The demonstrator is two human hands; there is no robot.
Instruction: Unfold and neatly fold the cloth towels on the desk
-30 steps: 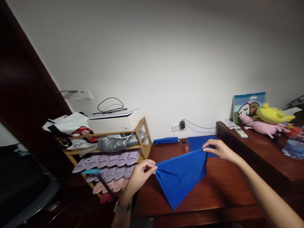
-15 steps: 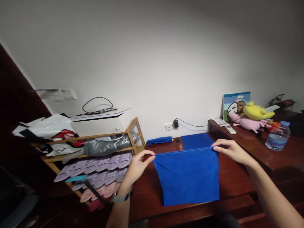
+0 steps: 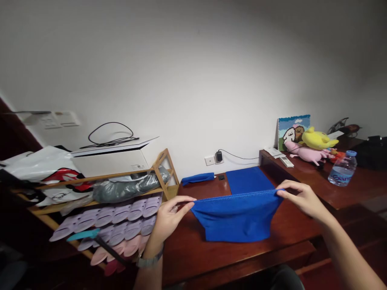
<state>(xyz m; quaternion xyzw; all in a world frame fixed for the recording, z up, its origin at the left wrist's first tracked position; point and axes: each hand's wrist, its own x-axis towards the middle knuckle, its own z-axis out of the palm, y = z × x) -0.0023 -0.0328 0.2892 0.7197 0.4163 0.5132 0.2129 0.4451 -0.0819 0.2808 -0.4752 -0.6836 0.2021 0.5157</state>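
A blue cloth [image 3: 236, 217] with a stitched upper edge is stretched between my two hands above the wooden desk [image 3: 187, 257]. My left hand [image 3: 173, 217] pinches its upper left corner between thumb and fingers. At the upper right corner, my right hand [image 3: 300, 197] does the same. The lower part of the cloth bends and billows, its bottom edge low over or on the desk; contact cannot be made out. Behind it, a flat blue cloth [image 3: 246, 179] lies on the desk, and a narrow folded blue cloth [image 3: 198, 178] sits to its left.
A wooden rack [image 3: 167, 173] on the left bears purple slippers [image 3: 121, 209], a white box [image 3: 111, 163] and bags. To the right, a raised desktop holds a water bottle [image 3: 343, 169], plush toys [image 3: 314, 149], a remote [image 3: 286, 162] and a picture [image 3: 294, 129]. A charger [image 3: 219, 155] is plugged into the wall.
The cloth's hanging part has swung from flat and long to shorter and billowed. My hands are slightly farther apart, still pinching both corners. The view has shifted a little to the right.
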